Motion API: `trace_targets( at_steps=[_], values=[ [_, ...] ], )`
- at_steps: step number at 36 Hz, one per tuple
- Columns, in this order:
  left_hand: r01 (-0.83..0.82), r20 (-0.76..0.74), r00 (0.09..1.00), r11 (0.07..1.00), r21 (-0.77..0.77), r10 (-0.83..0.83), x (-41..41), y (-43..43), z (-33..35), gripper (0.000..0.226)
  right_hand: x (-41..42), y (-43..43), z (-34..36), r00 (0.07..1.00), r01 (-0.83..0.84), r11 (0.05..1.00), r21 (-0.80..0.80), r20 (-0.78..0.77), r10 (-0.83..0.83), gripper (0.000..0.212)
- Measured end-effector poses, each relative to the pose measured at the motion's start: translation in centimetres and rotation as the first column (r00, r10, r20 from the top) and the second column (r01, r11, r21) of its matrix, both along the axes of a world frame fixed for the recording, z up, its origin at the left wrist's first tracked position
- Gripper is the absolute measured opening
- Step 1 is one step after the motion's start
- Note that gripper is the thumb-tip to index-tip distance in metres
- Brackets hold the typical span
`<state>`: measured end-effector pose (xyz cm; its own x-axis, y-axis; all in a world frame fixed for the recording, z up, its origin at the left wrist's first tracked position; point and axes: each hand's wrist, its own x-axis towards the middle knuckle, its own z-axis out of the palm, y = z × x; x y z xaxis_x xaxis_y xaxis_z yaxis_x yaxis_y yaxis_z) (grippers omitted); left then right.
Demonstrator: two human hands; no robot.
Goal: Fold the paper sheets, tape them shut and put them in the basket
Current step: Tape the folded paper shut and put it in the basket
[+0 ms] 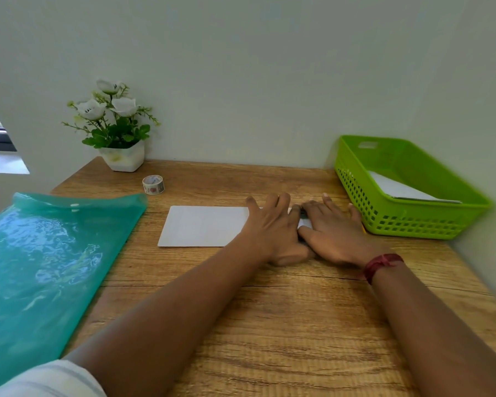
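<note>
One white sheet [398, 187] already lies in the basket [413, 222] at two o'clock; second paper [204, 226] at twelve, my left hand [272, 227] and right hand [332, 233] flat, fingers straight, pressing its right end; tape [153, 184] at eleven untouched; taping and basketing remain, I judge.

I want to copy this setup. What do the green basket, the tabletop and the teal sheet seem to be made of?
The green basket: moulded plastic, slightly glossy, regular grid of holes. The tabletop: wood or wood-look laminate, matte, visible grain; cannot tell which. The teal sheet: probably thin plastic film, very shiny, rippled reflections, curled edge.
</note>
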<state>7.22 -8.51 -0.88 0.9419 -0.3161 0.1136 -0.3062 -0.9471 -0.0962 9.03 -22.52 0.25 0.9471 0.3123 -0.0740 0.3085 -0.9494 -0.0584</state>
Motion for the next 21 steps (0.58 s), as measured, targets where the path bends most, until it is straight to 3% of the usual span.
trace_targets(
  at_steps=[12,21],
  values=[
    [0.004,-0.033,0.999,1.0,0.018,-0.003,0.09,-0.17,0.27,0.086,0.05,-0.03,0.06,1.0,-0.008,1.0,-0.021,0.001,0.008,0.057],
    [-0.012,-0.074,0.997,1.0,0.018,0.014,-0.42,-0.31,0.49,0.089,0.37,-0.37,-0.24,0.997,0.003,0.998,-0.055,-0.083,-0.007,0.062]
  ],
)
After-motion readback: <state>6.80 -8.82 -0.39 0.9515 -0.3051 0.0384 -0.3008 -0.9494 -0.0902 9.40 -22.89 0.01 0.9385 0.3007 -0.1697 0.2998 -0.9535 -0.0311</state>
